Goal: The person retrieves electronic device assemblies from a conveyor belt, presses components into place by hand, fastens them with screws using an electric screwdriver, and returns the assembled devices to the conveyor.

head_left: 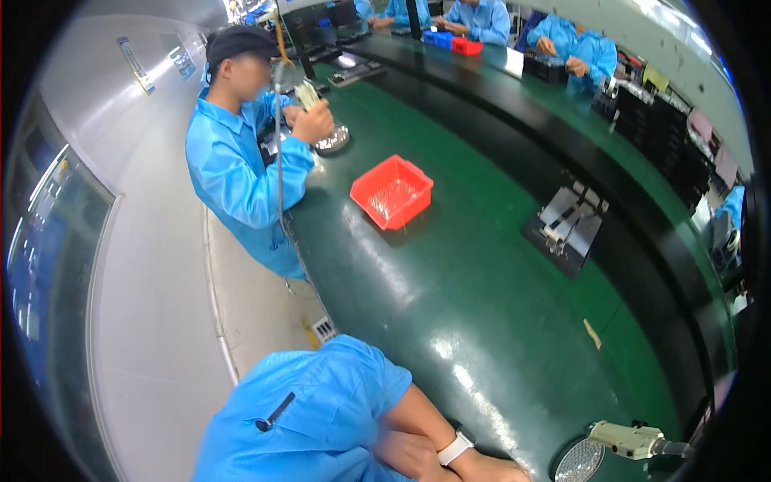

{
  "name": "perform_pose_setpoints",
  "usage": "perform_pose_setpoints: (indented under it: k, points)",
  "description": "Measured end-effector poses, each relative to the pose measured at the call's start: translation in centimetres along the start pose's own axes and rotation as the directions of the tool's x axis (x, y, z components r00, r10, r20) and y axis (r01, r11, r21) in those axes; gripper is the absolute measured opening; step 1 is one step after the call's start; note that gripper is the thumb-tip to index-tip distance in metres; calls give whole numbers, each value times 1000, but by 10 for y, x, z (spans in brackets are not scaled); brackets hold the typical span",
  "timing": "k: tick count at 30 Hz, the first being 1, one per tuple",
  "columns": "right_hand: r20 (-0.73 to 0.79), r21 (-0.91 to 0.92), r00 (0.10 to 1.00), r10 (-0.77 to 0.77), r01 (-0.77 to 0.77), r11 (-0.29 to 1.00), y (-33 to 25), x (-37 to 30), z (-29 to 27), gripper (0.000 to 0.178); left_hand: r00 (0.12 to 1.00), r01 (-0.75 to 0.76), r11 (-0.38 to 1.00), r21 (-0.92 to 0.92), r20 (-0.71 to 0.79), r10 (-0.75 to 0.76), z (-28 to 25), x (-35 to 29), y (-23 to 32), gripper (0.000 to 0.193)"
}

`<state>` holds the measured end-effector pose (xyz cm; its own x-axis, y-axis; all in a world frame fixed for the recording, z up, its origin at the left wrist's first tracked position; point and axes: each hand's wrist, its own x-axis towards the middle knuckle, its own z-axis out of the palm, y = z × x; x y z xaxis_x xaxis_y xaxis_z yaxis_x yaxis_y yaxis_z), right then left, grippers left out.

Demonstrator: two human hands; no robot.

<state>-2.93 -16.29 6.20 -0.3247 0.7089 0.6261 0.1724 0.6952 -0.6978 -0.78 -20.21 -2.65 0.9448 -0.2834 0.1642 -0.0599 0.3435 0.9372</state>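
My left arm, in a blue sleeve (321, 402), bends across the green tabletop's near edge with a white watch (456, 447) at its wrist. My left hand (491, 469) runs off the lower edge, its fingers cut off. What looks like my right hand (408, 458) lies against the left forearm, blurred; its fingers cannot be made out. To the right of my left hand, and apart from it, lies a beige corded handheld tool (630, 440) beside a round dish with a dotted surface (580, 460).
A red bin (393, 193) holding small shiny pieces stands on the green table (458, 273). A black fixture (567, 225) rests near a dark belt. At far left a co-worker (241, 161) in blue grips a beige tool (307, 95). Other workers sit at the far side.
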Motion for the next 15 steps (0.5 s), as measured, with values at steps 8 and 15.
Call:
perform_pose_setpoints:
  k: [8, 15]
  points:
    - [-16, 104, 997, 74, -72, 992, -8, -35, 15, 17, 997, -57, 994, -99, -55, 51, 16, 2, -3, 33]
    - [12, 0, 1000, -4, 4, 1000, 1, -46, 18, 26, 1000, 29, 1000, -3, 5, -29, 11, 1, 7, 34]
